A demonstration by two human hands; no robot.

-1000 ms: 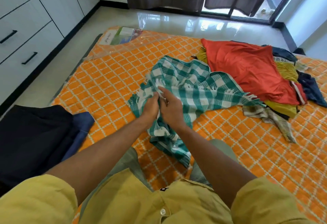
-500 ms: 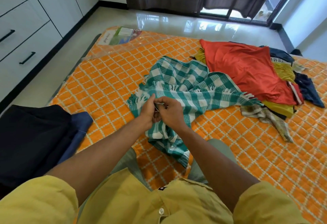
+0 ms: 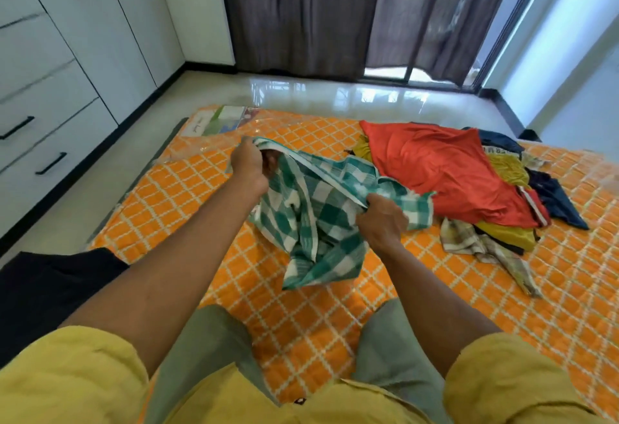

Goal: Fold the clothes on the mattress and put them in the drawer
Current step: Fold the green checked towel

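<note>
The green-and-white checked cotton cloth (image 3: 315, 222) is held up just over the orange diamond-quilted mattress (image 3: 502, 293), stretched between both hands. Left hand (image 3: 249, 166) is curled round its top edge, fingers buried in the fabric; right hand (image 3: 382, 222) is clamped on the edge lower down. The rest hangs bunched below. A red garment pile (image 3: 442, 169) is lying just beside it.

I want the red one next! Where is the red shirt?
The red garment tops the clothes pile on the mattress's right side, beside the green checked cloth.
</note>
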